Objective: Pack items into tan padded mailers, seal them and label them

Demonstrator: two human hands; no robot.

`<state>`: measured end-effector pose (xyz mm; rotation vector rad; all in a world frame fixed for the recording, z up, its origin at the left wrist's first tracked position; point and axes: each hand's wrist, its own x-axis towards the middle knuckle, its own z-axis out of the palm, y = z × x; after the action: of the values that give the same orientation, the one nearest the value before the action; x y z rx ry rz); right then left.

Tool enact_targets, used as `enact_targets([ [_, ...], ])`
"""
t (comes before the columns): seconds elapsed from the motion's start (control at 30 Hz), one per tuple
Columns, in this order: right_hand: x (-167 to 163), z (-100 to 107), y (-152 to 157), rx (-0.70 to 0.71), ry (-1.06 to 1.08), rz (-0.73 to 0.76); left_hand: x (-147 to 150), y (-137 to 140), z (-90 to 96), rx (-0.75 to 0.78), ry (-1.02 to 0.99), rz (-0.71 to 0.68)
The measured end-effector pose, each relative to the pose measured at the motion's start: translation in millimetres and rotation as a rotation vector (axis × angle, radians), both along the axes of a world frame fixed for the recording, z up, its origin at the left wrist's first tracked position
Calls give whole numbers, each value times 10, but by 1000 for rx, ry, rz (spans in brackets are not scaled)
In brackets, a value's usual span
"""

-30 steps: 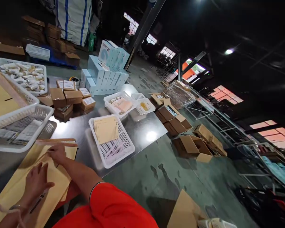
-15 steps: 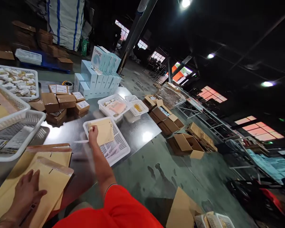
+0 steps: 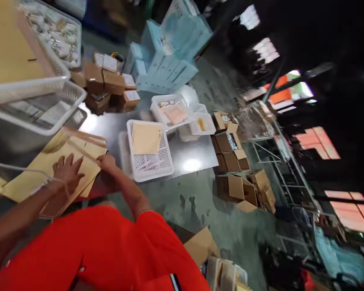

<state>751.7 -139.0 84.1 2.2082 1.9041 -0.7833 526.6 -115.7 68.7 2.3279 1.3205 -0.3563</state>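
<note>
My left hand lies with its fingers spread on a stack of tan padded envelopes at the table's near left. At the right corner of the top envelope, my right hand has its fingers closed on the edge by the flap strip. Just to the right of that hand, a white perforated basket holds smaller tan envelopes and pinkish slips. A pale cord crosses in front of my left wrist.
White baskets with labels and small packets stand at the left. Brown boxes and pale blue boxes line the far side. More baskets sit behind. Open cartons stand on the floor at right.
My right hand has left the small envelopes in the basket and come back to the edge of the top padded envelope. My left hand stays on the stack. The view has tilted.
</note>
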Motion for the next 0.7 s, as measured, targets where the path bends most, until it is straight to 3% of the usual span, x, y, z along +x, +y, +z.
enact_targets([
  [0.17,-202,-199,-13,-127,43,151,-52,19,-87,-139,-103,119],
  [0.3,-522,-296,-221,-123,28,231,-55,2,-109,-102,-148,169],
  [0.4,-614,-441,-402,-92,49,209,-53,138,-87,-66,-140,183],
  [0.53,-632,-616,-581,-60,98,180,-98,448,-119,-75,-150,72],
  [0.63,-705,-683,-611,-57,152,105,-164,567,-183,-113,-97,16],
  [0.7,-657,-664,-564,-72,226,73,-201,574,-182,-59,-78,35],
])
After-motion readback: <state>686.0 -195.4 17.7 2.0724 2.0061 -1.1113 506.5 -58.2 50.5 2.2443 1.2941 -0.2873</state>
